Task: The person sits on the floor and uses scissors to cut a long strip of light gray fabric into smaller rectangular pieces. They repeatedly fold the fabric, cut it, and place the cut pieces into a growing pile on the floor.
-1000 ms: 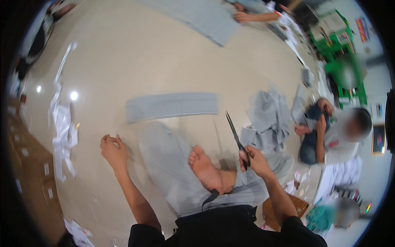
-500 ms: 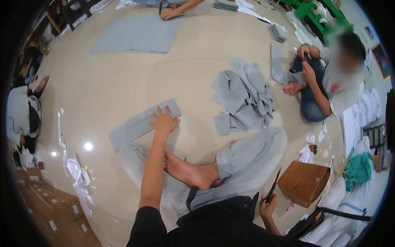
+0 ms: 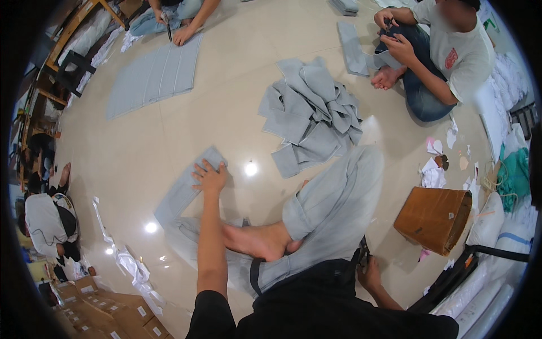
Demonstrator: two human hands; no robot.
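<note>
You're resting left hand (image 3: 210,178) wide on grey strip (image 3: 182,191), likely light, floppy, inviting edge pinch; right hand (image 3: 370,274) holding scissors (image 3: 363,251).

To the right on the glossy floor (image 3: 231,113), we observe a brown box (image 3: 429,219) with white scraps (image 3: 433,176) just beside it. Farther right, we identify a teal bundle (image 3: 515,172) and, below it, white wrapped rolls (image 3: 484,312). At lower left, we note labelled cartons (image 3: 101,311) near a crumpled white strip (image 3: 133,271). At upper right, we locate a seated person (image 3: 451,56) wearing a white shirt.
</note>
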